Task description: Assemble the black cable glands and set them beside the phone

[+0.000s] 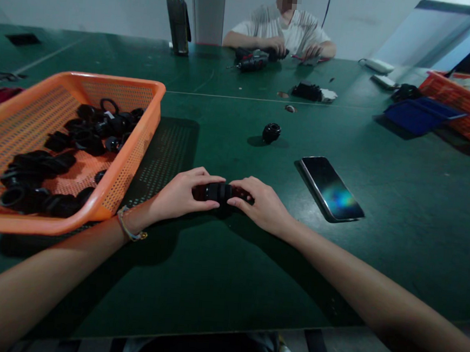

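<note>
Between my two hands, just over the green table (227, 273), lies a black ribbed cylindrical plastic fitting (218, 192). My left hand (185, 192) grips its left end with thumb and fingers, and a bracelet circles that wrist. The fitting's right end is pinched by my right hand (262, 202), whose fingers cover part of it. Another round black fitting (271, 133) stands alone farther back on the table. To the left, an orange perforated basket (94, 208) contains several black plastic fittings (87, 132).
A smartphone (331, 188) lies right of my hands. Across the table sits a person (285, 31) with a power drill (252, 62) in front. A dark bottle (177, 19) stands at the back. A blue tray (421, 113) and a red basket (460, 109) are at the right.
</note>
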`<control>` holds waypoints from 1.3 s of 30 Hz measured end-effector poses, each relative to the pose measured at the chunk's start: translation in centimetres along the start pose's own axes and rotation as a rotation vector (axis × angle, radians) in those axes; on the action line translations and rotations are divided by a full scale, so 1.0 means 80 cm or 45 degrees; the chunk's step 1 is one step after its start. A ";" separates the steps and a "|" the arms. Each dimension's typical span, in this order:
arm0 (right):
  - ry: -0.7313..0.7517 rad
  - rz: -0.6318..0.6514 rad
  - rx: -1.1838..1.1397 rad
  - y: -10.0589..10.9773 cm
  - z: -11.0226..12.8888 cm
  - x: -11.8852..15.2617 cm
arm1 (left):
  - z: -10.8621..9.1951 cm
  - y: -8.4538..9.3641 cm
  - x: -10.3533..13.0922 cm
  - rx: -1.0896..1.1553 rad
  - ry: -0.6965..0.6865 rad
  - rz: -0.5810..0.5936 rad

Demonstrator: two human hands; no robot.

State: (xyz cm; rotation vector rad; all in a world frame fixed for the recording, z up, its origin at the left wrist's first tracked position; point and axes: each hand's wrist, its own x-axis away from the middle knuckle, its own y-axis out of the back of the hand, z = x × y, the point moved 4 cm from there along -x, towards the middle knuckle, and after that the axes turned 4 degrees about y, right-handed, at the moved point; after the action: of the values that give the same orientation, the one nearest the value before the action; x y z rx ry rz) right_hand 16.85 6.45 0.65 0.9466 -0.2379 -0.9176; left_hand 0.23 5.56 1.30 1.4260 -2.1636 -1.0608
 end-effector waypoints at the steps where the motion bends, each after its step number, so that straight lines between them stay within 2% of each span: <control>1: 0.006 0.000 0.004 0.000 0.000 0.000 | 0.000 0.000 0.000 -0.001 0.000 0.000; 11: -0.006 0.028 0.017 0.000 0.004 -0.001 | -0.001 0.000 0.000 0.016 -0.001 0.011; 21: 0.045 -0.020 -0.033 0.003 0.007 0.004 | -0.001 0.000 0.001 0.000 -0.007 0.011; 39: 0.001 0.018 -0.024 0.004 0.007 0.002 | 0.000 0.000 0.001 -0.025 -0.037 0.001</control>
State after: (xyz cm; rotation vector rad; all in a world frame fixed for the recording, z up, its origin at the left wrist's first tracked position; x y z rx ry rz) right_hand 16.77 6.09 1.20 0.9266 -0.2343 -0.9047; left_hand 0.19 5.51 1.26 1.4101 -2.1675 -1.1057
